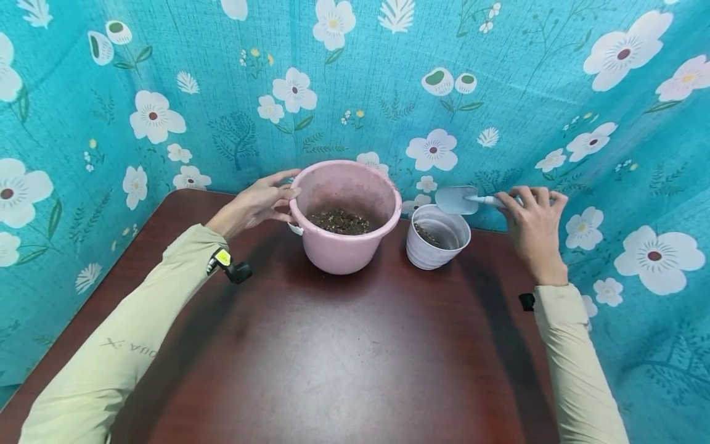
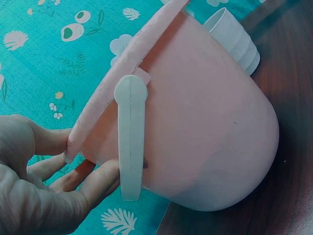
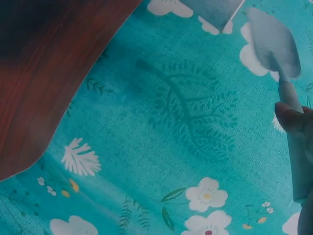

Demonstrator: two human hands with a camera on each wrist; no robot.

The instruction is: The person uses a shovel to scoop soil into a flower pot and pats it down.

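A pink bucket (image 1: 344, 253) with dark soil (image 1: 341, 222) inside stands near the table's back edge. My left hand (image 1: 257, 200) grips its rim from the left, thumb on the rim and fingers beneath it. In the left wrist view, a white bucket handle (image 2: 131, 142) hangs down the side, touching a finger. To the bucket's right is a white ridged flowerpot (image 1: 438, 240) with a little soil against its inner left side. My right hand (image 1: 535, 228) holds a pale grey-blue hand trowel (image 1: 456, 200) by its handle, the blade over the pot's back rim.
The dark reddish-brown table (image 1: 333, 345) reaches toward me, with small specks on its surface. Turquoise flowered cloth (image 1: 360, 92) hangs right behind the bucket and pot and along both sides. The table's back left corner is rounded.
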